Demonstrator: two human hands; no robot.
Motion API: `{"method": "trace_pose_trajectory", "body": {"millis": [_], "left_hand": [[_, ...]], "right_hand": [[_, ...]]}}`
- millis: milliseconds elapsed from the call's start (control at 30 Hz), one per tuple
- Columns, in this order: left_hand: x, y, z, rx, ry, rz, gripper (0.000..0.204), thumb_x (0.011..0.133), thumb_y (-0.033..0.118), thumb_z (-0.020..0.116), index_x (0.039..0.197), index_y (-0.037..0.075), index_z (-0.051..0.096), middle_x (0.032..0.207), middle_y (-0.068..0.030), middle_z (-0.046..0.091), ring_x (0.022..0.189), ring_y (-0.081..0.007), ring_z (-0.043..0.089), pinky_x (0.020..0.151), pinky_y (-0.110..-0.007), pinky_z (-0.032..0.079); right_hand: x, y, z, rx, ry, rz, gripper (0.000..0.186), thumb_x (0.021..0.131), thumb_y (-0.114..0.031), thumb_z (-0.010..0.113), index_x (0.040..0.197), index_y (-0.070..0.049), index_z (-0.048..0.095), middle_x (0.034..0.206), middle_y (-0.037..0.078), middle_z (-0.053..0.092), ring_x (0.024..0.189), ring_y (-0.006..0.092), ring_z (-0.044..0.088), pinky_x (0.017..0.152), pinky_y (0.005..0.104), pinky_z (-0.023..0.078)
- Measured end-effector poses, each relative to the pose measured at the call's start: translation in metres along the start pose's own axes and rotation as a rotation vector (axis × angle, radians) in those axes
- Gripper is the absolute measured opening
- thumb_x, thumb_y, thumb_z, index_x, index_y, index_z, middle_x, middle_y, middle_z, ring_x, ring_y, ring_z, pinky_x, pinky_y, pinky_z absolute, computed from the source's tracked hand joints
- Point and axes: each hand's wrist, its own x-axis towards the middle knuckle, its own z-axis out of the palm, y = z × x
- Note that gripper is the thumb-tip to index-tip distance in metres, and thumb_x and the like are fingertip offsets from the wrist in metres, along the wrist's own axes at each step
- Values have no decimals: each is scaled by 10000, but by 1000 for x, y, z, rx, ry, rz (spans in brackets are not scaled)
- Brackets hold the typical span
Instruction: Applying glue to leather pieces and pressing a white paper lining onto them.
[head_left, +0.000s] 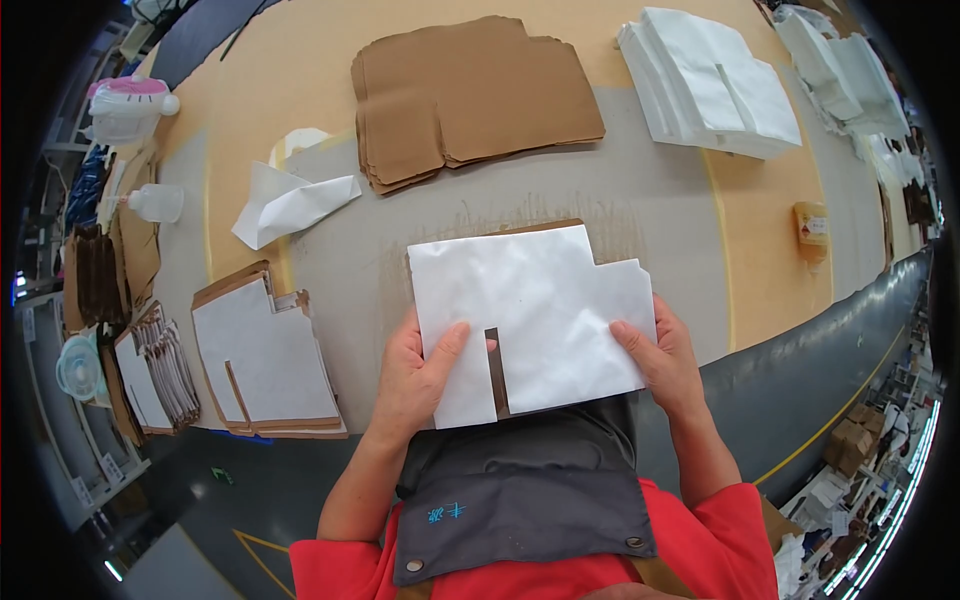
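Note:
Held up in front of me is a white cut piece (pixel 545 300) with a stepped upper right corner and a narrow slot near its left side. Brown material shows behind its upper edge. My left hand (pixel 415 365) grips its left edge, thumb on the white face and fingers behind. At the right edge, my right hand (pixel 662 355) pinches it the same way. Left of my hands lies a stack of similar white pieces with brown backing (pixel 270 350). Beyond the held piece sits a pile of brown pieces (pixel 490 95) of matching outline.
A stack of white pieces (pixel 710 85) stands at the far right. A folded white scrap (pixel 295 205) lies left of centre. On the right is a bottle of amber liquid (pixel 811 232); at the left, a clear plastic bottle (pixel 157 203) and a pink-topped container (pixel 130 105). More slotted pieces (pixel 155 375) fan out at the left edge.

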Motion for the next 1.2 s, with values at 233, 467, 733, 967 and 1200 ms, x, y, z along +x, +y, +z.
{"method": "trace_pose_trajectory", "body": {"millis": [233, 467, 733, 967, 1200], "left_hand": [[1, -1, 0, 18, -2, 0, 330, 988, 83, 559, 1294, -18, 492, 1126, -125, 657, 907, -163, 689, 781, -286, 560], [2, -2, -1, 40, -10, 18, 327, 988, 99, 569, 1290, -10, 506, 1120, -113, 657, 911, -150, 682, 785, -280, 556], [2, -6, -1, 238, 46, 151, 433, 961, 105, 613, 1354, -27, 487, 1178, -95, 646, 1062, -125, 592, 915, -263, 469], [-6, 3, -1, 434, 167, 231, 539, 937, 84, 654, 1442, 81, 467, 1132, -67, 664, 936, -70, 610, 810, -230, 502], [-6, -3, -7, 561, 121, 168, 425, 937, 133, 669, 1347, 76, 577, 1004, -36, 696, 809, -52, 611, 740, -226, 510]], "right_hand": [[0, 0, 1, -7, 1, -1, 378, 929, -133, 656, 1254, 33, 557, 1103, 82, 660, 969, 110, 614, 844, 264, 499], [0, 0, 1, -28, 4, 8, 372, 930, -128, 652, 1252, 33, 558, 1107, 81, 656, 985, 114, 608, 863, 267, 491], [0, 1, 2, -6, 4, 12, 390, 930, -125, 650, 1272, 33, 548, 1133, 84, 649, 1009, 120, 603, 880, 272, 485], [0, 1, 0, 11, 18, 19, 424, 923, -130, 665, 1289, 43, 539, 1153, 94, 645, 1022, 127, 604, 889, 270, 483], [0, -3, 1, -5, -5, 11, 410, 925, -131, 661, 1279, 41, 543, 1133, 81, 650, 999, 119, 609, 876, 261, 486]]}}
